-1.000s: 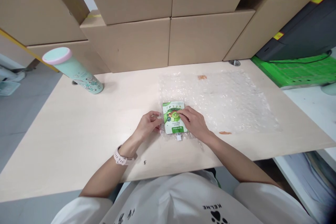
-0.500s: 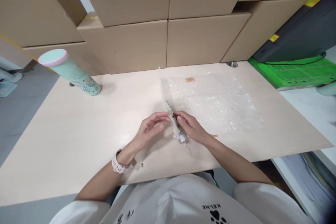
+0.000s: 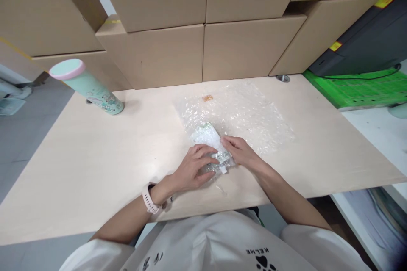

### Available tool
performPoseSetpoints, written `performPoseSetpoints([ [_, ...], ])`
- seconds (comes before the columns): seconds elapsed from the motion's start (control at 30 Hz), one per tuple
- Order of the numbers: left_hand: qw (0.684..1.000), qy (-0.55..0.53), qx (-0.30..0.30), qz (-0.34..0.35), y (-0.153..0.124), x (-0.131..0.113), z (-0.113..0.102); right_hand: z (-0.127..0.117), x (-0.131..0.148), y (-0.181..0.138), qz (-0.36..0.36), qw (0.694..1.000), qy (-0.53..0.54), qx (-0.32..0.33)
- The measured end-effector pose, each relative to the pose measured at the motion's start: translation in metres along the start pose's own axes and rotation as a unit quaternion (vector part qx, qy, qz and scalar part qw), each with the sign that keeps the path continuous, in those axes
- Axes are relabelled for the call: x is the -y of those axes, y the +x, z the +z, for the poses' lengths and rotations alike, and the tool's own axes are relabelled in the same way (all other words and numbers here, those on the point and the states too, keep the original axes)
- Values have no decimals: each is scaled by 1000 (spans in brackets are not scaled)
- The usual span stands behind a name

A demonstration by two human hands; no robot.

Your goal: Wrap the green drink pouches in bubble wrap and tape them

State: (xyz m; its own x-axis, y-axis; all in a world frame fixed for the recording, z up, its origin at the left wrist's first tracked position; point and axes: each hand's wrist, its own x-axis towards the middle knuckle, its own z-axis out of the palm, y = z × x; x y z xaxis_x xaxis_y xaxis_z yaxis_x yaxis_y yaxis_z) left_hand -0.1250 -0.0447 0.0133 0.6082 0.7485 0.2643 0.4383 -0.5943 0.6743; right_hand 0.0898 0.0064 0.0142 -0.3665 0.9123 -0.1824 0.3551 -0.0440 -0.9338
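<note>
A small green and white pouch lies on the pale table, now covered by a fold of clear bubble wrap. My left hand rests flat on the wrapped pouch's near side, fingers stretched over it. Pinched fingers of my right hand grip the right edge of the pouch and the wrap. The rest of the bubble wrap spreads away toward the back right. A pink watch sits on my left wrist.
A mint tumbler with a pink-rimmed lid stands at the back left. Stacked cardboard boxes wall off the table's back. At the right lie a green mat and a dark machine. A small brown scrap sits on the wrap.
The pouch lay face up, was tipped on edge, and now lies turned over with bubble wrap folded round it. The wrap sheet has been pulled leftward. My left hand came down flat on it.
</note>
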Motion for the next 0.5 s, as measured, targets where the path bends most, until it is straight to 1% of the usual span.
performPoseSetpoints([
  [0.07,1000,17,25,0,-1,1,3,-3,-2,2,-3,998,-42,-38],
  [0.17,998,37,43,3,-1,2,7,-2,-3,2,-4,995,-84,-60],
  [0.23,998,47,50,5,-1,2,7,0,0,1,3,991,-116,-69],
  [0.33,997,53,58,9,-1,2,7,3,3,0,11,978,-175,-108],
  [0.4,997,53,58,7,-1,2,7,4,2,0,2,970,-205,-127],
  [0.5,997,50,56,5,-1,2,7,5,-1,3,-24,966,-225,-128],
])
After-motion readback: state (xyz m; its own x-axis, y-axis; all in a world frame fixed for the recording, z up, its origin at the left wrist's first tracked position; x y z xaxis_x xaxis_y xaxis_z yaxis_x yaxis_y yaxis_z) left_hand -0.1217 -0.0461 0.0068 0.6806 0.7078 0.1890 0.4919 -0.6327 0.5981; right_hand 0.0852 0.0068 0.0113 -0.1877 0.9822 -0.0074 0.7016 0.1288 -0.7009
